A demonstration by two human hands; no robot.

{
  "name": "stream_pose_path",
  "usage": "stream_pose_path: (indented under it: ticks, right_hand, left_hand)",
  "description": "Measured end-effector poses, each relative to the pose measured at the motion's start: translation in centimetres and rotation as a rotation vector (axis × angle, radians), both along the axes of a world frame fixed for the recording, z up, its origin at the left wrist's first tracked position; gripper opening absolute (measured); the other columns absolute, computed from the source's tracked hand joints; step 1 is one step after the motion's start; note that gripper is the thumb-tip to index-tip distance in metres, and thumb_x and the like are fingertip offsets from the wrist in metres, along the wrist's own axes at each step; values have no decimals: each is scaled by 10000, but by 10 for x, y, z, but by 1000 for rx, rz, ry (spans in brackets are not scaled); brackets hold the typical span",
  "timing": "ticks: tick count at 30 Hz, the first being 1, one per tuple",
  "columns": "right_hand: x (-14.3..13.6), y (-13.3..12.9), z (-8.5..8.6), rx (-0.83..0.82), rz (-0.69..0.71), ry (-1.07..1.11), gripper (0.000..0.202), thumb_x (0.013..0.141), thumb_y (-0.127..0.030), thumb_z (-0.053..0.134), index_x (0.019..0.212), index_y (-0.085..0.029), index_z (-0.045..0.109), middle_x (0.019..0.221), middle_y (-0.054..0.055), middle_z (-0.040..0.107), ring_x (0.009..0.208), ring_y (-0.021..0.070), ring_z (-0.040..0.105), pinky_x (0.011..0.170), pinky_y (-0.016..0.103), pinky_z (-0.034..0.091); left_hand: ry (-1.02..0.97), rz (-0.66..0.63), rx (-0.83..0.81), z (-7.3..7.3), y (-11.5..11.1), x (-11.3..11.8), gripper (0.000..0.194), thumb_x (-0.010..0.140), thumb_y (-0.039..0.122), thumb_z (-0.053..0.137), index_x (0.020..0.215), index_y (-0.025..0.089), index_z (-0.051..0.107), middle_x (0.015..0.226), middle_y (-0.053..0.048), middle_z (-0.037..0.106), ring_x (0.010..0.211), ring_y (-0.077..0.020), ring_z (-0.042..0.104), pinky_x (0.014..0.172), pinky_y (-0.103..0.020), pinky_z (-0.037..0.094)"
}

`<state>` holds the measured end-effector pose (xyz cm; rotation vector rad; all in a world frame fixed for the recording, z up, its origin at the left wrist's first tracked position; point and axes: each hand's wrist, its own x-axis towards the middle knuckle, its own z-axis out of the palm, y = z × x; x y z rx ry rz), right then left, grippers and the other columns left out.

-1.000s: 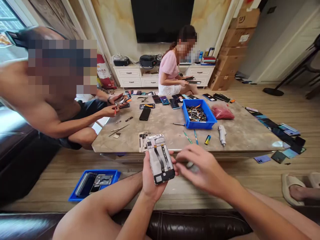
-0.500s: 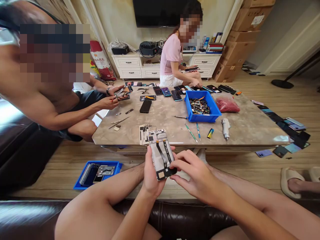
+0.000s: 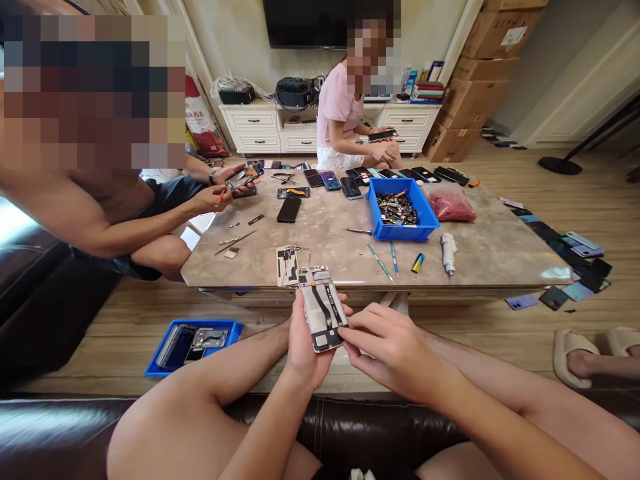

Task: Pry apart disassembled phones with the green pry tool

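Note:
My left hand (image 3: 306, 353) cradles an opened phone (image 3: 319, 313) from below, fingers wrapped round its edges. The phone's back is off, baring a pale metal plate, dark ribbon cables and a black lower strip. At its lower right edge, the curled thumb and index finger of my right hand (image 3: 387, 343) hold the phone's side; whether they also pinch a small part is too small to tell. A removed back panel (image 3: 287, 267) with black markings lies just beyond, on the table's (image 3: 330, 257) near edge.
A blue bin (image 3: 404, 230) of small parts stands on the table, beside a red bag (image 3: 451, 203), a white electric screwdriver (image 3: 449, 253) and a battery (image 3: 418, 263). Another blue bin (image 3: 190, 325) sits on the floor at left. Two people (image 3: 167, 213) (image 3: 337, 120) handle phones.
The phone's lower end has risen slightly, and my right thumb has come nearer the index finger at its edge. The person in pink has drawn a hand back from the row of phones.

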<state>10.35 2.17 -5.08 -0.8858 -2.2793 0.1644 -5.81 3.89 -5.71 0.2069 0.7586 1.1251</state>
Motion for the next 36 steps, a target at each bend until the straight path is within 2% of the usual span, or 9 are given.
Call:
stream_pose_path:
  ticks: [4, 6, 9, 12, 17, 23, 28, 32, 36]
  right_hand:
    - [-1, 0, -14, -17, -54, -20, 155, 979, -170, 591, 984, -173, 746, 983, 49, 718, 834, 190, 588, 764, 327, 496]
    - [7, 11, -29, -84, -159, -18, 213, 1014, -238, 561, 930, -192, 750, 961, 45, 710, 849, 166, 610, 784, 294, 517]
    - [33, 45, -61, -230, -512, -44, 312, 1075, -238, 479, 886, -127, 702, 888, 73, 665, 809, 148, 626, 772, 293, 541]
    - [61, 87, -94, -414, -820, -132, 196, 1048, -295, 620, 1045, -104, 661, 920, 38, 654, 799, 141, 649, 764, 302, 576]
    - [74, 135, -117, -677, -976, -263, 247, 1036, -325, 651, 1165, -115, 660, 1156, 92, 656, 1041, 204, 662, 931, 398, 578]
    - [73, 167, -102, -900, -863, -315, 315, 1023, -333, 672, 1245, -112, 639, 1242, 117, 628, 1110, 233, 645, 964, 426, 568]
    - [77, 177, -76, -1056, -730, -98, 265, 1027, -338, 668, 1152, -104, 653, 1077, 72, 660, 915, 173, 672, 805, 325, 601]
    - [67, 144, -54, -1096, -555, 242, 247, 1046, -350, 624, 1004, -106, 623, 803, -2, 610, 618, 86, 582, 569, 197, 516]
    - [43, 71, -29, -939, -386, 644, 273, 982, -439, 551, 959, -168, 538, 715, -5, 582, 558, 103, 567, 474, 177, 434]
  left_hand:
    - [-57, -16, -48, -10, 3, -4, 365, 1005, 428, 461, 1098, 220, 745, 897, -115, 800, 815, -288, 737, 666, -376, 599]
    - [-85, 0, -74, -13, 6, -6, 406, 1005, 455, 463, 1116, 182, 742, 907, -139, 788, 767, -271, 727, 663, -371, 597]
    - [-110, 22, -85, -16, 11, -10, 557, 1008, 520, 430, 1117, 63, 730, 860, -172, 748, 684, -250, 698, 638, -364, 587]
    - [-115, 53, -69, -17, 16, -19, 612, 1027, 511, 383, 1104, 1, 712, 853, -163, 720, 673, -221, 679, 631, -335, 574]
    - [-133, 59, -34, -6, 19, -36, 602, 1032, 504, 373, 1167, 12, 692, 882, -142, 707, 687, -203, 659, 635, -314, 560]
    - [-189, 24, 14, 14, 18, -40, 707, 1016, 573, 352, 1187, -30, 679, 846, -150, 665, 644, -227, 630, 586, -329, 518]
    - [-194, 29, 59, 18, 12, -45, 727, 1014, 612, 317, 1167, 10, 694, 851, -118, 647, 641, -202, 606, 582, -303, 485]
    - [-187, 25, 117, 23, 4, -50, 754, 1014, 624, 304, 1161, -2, 698, 871, -133, 652, 668, -222, 617, 605, -324, 493]
    - [-201, 72, 97, 30, 2, -46, 712, 1019, 594, 331, 1133, -6, 697, 871, -132, 642, 678, -219, 614, 620, -318, 500]
